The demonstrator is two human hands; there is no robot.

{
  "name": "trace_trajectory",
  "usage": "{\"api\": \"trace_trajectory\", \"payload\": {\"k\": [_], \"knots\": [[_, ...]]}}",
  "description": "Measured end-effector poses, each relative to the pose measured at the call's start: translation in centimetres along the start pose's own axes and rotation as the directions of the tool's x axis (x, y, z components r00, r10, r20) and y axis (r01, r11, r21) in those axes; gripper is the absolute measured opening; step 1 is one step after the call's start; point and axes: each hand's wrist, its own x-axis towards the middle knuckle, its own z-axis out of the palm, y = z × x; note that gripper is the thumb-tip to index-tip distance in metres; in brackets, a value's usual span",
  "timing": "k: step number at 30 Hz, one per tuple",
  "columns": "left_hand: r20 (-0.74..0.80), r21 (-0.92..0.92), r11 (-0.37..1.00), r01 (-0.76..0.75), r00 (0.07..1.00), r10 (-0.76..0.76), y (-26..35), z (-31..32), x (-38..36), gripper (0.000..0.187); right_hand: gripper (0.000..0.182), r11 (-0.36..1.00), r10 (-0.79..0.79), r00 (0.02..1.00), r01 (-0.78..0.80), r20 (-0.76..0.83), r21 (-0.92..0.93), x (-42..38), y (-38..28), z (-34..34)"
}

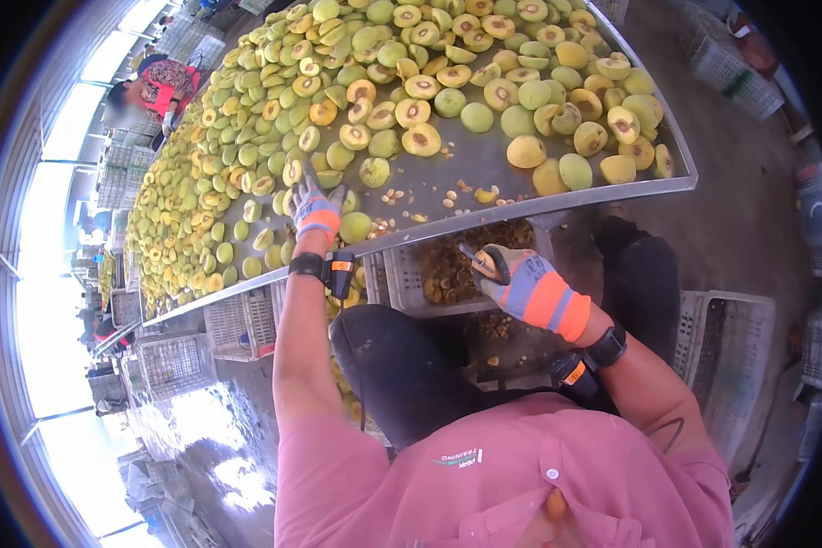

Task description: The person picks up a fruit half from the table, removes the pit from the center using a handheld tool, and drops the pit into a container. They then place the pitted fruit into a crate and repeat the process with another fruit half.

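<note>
Halved green-yellow fruits [421, 140], many with a brown centre, cover much of the metal-rimmed table [557, 199]. My left hand [316, 208], in a grey and orange glove, reaches over the table's near edge with its fingers apart among the fruits; a fruit half [292, 173] lies at its fingertips and another fruit [354, 227] beside its palm. My right hand [532, 286], gloved alike, is closed around a small tool [480, 261] with a thin metal tip, just in front of the table edge. Small pits [450, 199] lie on the table between the hands.
Below the edge, a crate [411, 290] holds brown-yellow scraps. More crates stand at the left [175, 365], at the right [723, 356] and at the upper right [735, 78]. Another person [160, 87] in a red apron is beyond the table's left side. My knees are below the table edge.
</note>
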Motion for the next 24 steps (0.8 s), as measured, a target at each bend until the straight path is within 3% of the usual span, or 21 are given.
{"api": "trace_trajectory", "payload": {"k": [4,5,8,9,11,12,13,16,19,24], "knots": [[-0.106,-0.223,0.972,0.073,0.989,-0.099,-4.9,1.4,1.6,0.091,0.04,0.999,0.016,1.0,-0.016,0.011,-0.035,-0.4,0.4,0.2],[-0.11,-0.472,0.881,-0.038,0.994,-0.016,-5.5,0.9,1.0,0.085,0.04,1.0,0.014,1.0,-0.014,0.003,-0.021,-0.5,0.3,0.1],[-0.181,-0.729,0.669,-0.143,0.983,0.013,-8.2,0.4,0.2,0.075,0.038,0.995,0.035,0.999,-0.034,0.015,-0.089,-0.5,0.7,0.4],[-0.212,-0.675,0.725,-0.135,0.977,-0.014,-9.4,0.4,0.3,0.072,0.038,0.997,0.022,1.0,-0.021,0.012,-0.076,-0.5,0.6,0.3],[-0.082,-0.416,0.903,0.103,0.985,-0.15,-9.1,-1.0,-1.2,0.074,0.037,0.998,-0.008,1.0,0.008,0.008,-0.055,-0.6,-0.3,-0.1],[-0.038,-0.259,0.942,0.214,0.972,-0.232,-8.8,-1.9,-2.1,0.074,0.036,0.997,-0.024,0.999,0.025,0.022,-0.068,-0.7,0.0,0.4],[0.055,-0.265,0.908,0.325,0.945,-0.323,-8.9,-1.8,-2.3,0.077,0.035,0.995,-0.046,0.999,0.048,0.027,-0.086,-0.6,0.6,1.0],[0.124,-0.137,0.944,0.301,0.95,-0.285,-8.0,-0.6,-2.0,0.077,0.035,0.992,-0.122,0.992,0.122,-0.007,-0.036,-0.5,-0.1,0.8],[0.209,-0.273,0.935,0.227,0.963,-0.173,-7.9,1.1,-0.2,0.078,0.032,0.993,-0.026,0.997,0.034,0.073,-0.11,-0.4,-0.5,0.6],[0.207,-0.033,0.992,0.125,0.972,-0.115,-3.1,-1.0,1.0,0.075,0.034,0.996,-0.041,0.998,0.044,0.043,-0.08,0.0,-0.3,1.4]]}}
